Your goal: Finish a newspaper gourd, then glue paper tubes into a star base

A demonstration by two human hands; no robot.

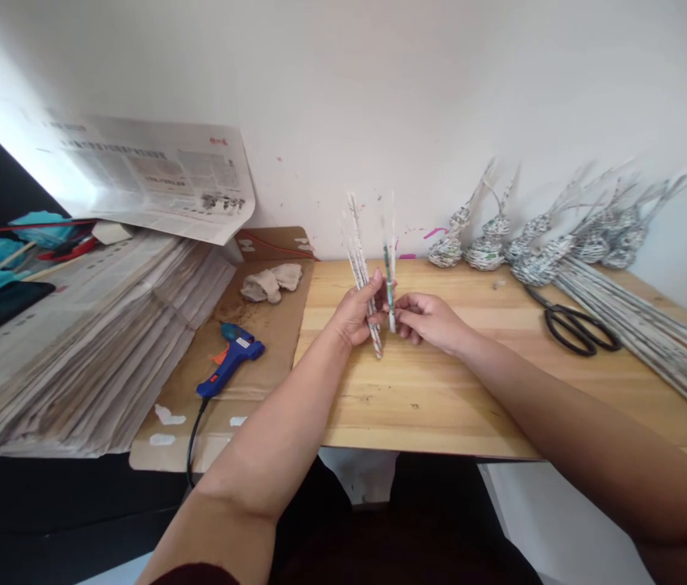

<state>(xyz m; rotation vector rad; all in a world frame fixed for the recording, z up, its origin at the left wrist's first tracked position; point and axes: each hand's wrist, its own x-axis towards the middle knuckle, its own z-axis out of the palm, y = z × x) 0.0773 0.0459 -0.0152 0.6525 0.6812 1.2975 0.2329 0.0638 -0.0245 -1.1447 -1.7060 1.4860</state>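
Observation:
My left hand [355,314] is closed around a small bundle of thin rolled newspaper sticks [376,343], which stand nearly upright above the table. Beside the bundle is another paper stick with green print [389,284], its lower end white. My right hand [432,322] pinches near that lower end, while the left fingertips reach behind or against the same stick. Exactly how the left fingers meet it is hidden. The upper ends of the sticks look blurred against the white wall.
Left of my arms, a blue glue gun [230,357] and a crumpled cloth [271,282] lie on cardboard [258,390] beside a newspaper stack [154,325]. To the right are black-handled scissors [580,329], long paper sticks [641,337] and several woven paper gourd shapes [484,250].

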